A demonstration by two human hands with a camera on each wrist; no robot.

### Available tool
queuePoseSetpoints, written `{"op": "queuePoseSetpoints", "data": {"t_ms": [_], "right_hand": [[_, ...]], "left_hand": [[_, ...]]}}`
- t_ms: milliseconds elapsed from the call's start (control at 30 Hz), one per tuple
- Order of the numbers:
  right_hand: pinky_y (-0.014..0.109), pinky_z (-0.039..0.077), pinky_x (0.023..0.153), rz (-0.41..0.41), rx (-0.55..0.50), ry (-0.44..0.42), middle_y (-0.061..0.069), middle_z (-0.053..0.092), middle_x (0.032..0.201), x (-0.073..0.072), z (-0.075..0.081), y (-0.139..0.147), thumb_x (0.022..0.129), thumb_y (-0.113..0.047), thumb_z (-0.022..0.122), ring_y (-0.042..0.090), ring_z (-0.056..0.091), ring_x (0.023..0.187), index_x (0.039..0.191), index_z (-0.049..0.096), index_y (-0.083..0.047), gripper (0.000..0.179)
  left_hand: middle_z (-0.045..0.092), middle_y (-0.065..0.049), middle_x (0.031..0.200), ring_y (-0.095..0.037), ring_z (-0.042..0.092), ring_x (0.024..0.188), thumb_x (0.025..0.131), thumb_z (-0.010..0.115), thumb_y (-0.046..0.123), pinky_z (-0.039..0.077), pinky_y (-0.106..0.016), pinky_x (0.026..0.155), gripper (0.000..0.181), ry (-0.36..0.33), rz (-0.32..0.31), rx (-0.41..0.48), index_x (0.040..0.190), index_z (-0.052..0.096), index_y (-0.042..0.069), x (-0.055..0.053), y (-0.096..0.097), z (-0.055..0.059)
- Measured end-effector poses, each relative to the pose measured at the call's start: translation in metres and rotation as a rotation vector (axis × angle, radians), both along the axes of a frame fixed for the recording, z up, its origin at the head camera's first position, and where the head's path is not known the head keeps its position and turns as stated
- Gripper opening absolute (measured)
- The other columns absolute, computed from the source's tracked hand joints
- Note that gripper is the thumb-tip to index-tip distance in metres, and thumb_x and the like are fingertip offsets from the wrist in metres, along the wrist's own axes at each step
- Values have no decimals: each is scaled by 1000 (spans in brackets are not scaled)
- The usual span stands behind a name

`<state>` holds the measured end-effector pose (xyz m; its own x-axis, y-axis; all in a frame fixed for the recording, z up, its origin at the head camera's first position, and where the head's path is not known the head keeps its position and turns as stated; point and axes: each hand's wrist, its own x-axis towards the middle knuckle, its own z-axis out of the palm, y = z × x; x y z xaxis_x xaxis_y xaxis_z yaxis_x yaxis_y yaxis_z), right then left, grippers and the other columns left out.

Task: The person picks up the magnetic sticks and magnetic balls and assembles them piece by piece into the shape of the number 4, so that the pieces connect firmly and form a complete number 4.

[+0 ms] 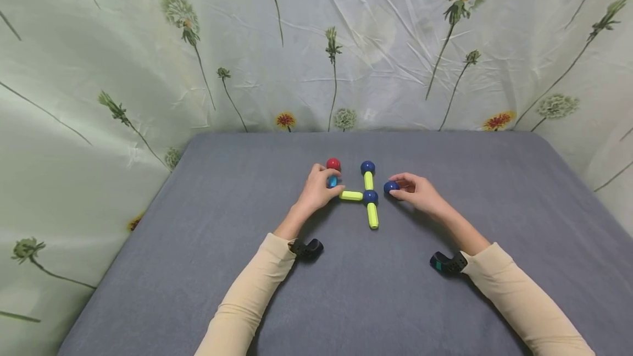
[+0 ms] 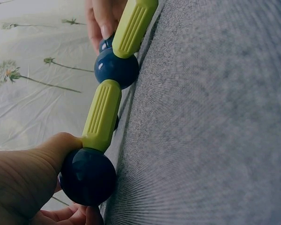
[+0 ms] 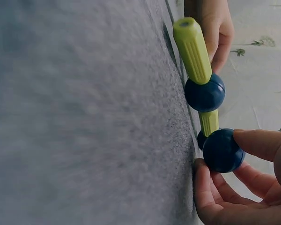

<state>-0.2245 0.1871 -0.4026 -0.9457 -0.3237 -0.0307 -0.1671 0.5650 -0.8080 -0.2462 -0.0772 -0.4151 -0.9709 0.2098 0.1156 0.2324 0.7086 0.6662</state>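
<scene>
In the left wrist view my left hand (image 2: 33, 176) grips a dark blue ball (image 2: 87, 177) between thumb and fingers. A yellow-green rod (image 1: 351, 195) joins that ball to a central blue ball (image 1: 370, 196). From the central ball one rod (image 1: 368, 181) runs back to another blue ball (image 1: 367, 167), and one (image 1: 373, 216) points forward with its end free. A light blue rod (image 1: 332, 181) and a red ball (image 1: 333, 164) show behind my left fingers. My right hand (image 1: 415, 193) pinches a separate blue ball (image 3: 223, 151), just right of the joined pieces.
Grey cloth (image 1: 376, 301) covers the table. Behind and to the left hangs a pale curtain (image 1: 277, 70) printed with dandelions. A black band (image 1: 307, 249) is on the left wrist and another (image 1: 447, 263) on the right.
</scene>
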Motion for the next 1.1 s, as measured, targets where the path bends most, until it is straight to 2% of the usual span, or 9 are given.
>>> {"op": "queuePoseSetpoints", "data": {"t_ms": [233, 433, 700, 1100], "right_hand": [[20, 50, 71, 36, -1, -61, 22, 62, 110, 13, 0, 4, 91, -20, 60, 8, 60, 85, 122, 55, 2, 38], [22, 51, 69, 84, 6, -108, 21, 63, 107, 22, 1, 7, 91, -20, 60, 8, 60, 82, 123, 54, 3, 40], [22, 50, 68, 137, -24, -92, 19, 64, 102, 33, 1, 8, 90, -19, 61, 3, 59, 78, 119, 56, 3, 36], [21, 49, 67, 129, -37, -149, 14, 66, 95, 51, 2, 4, 88, -21, 65, 3, 60, 75, 116, 58, 4, 38]], "left_hand": [[49, -17, 108, -23, 46, 89, 83, 69, 22, 38, -30, 74, 35, 3, 5, 4, 113, 65, 5, 0, 0, -1], [49, -17, 109, -23, 46, 89, 83, 70, 22, 37, -29, 73, 35, 5, 5, 10, 113, 65, 5, 0, 0, -2], [49, -17, 109, -23, 45, 90, 83, 69, 22, 37, -29, 73, 34, 5, -1, 16, 113, 65, 4, -2, -1, -1], [49, -16, 111, -22, 46, 91, 83, 69, 22, 38, -29, 75, 36, -3, -2, 5, 114, 65, 6, -2, 0, 0]]}}
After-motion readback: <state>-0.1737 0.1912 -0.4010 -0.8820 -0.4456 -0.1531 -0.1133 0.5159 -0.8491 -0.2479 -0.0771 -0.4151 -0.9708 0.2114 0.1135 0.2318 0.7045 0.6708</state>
